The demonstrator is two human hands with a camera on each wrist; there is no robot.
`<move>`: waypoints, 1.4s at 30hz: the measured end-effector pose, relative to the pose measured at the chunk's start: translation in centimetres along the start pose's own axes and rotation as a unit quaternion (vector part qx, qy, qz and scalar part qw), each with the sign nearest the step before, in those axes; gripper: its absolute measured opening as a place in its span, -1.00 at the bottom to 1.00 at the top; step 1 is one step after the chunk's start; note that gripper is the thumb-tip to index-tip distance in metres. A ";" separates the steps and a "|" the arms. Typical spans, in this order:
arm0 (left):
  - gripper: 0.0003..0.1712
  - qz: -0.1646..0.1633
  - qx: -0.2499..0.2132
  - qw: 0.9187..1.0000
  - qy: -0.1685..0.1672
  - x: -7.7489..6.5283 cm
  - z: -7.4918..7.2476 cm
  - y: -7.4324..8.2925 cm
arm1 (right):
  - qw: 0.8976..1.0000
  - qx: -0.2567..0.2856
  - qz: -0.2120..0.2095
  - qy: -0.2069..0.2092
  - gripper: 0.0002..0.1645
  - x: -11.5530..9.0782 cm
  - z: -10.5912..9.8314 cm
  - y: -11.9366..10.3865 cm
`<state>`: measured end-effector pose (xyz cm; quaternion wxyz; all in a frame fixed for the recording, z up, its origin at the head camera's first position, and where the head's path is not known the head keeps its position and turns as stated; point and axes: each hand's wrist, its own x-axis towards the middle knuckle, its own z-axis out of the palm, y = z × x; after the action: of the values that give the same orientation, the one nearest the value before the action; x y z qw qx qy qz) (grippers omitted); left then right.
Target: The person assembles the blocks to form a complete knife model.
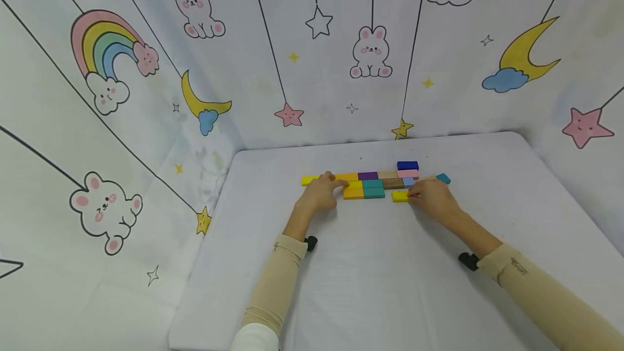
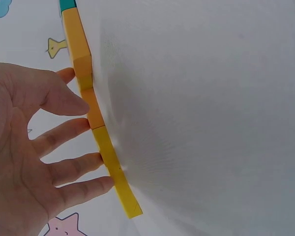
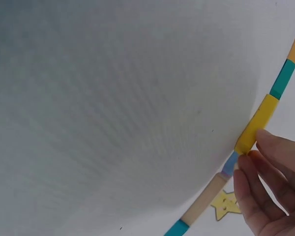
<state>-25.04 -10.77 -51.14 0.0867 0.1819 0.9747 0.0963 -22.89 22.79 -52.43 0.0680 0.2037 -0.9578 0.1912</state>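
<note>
Flat coloured blocks lie in short rows on the white table. My left hand (image 1: 320,192) rests at their left end, its index finger reaching to a yellow block (image 1: 355,183) above an orange block (image 1: 353,193). In the left wrist view its straight fingertips touch the long yellow block (image 2: 119,177) and the area by an orange block (image 2: 94,112). My right hand (image 1: 433,197) pinches the end of another yellow block (image 1: 400,196) between thumb and fingers, just right of a teal block (image 1: 374,193). The right wrist view shows this yellow block (image 3: 257,124) up close.
Behind stand a purple block (image 1: 368,176), a brown block (image 1: 392,183), a pink block (image 1: 408,173) and a dark blue block (image 1: 407,165). Beyond the right hand lies a teal block (image 1: 443,178). A cartoon-printed curtain (image 1: 326,85) hangs behind the table (image 1: 370,275).
</note>
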 end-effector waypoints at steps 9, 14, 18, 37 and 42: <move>-0.21 -0.002 0.003 1.000 0.000 0.2 0.3 -0.1 | 1.000 0.008 0.006 -0.001 -0.88 0.4 0.2 -0.4; -0.21 -0.004 0.005 1.000 0.000 0.2 0.3 0.0 | 1.000 0.013 0.009 0.001 -0.87 0.6 0.3 -0.6; -0.21 -0.005 0.004 1.000 -0.001 0.2 0.3 0.1 | 1.000 0.014 0.014 -0.002 -0.87 0.7 0.3 -0.7; -0.22 -0.004 0.007 1.000 -0.002 0.0 0.3 0.0 | 1.000 0.005 0.017 0.003 -0.86 1.6 0.9 -1.0; -0.23 -0.006 0.009 1.000 -0.001 -0.1 0.1 0.1 | 1.000 0.009 0.018 0.007 -0.88 1.6 0.9 -1.0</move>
<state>-24.92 -10.68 -51.17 0.0868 0.1768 0.9766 0.0868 -23.98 21.06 -52.56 0.0698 0.1859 -0.9588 0.2029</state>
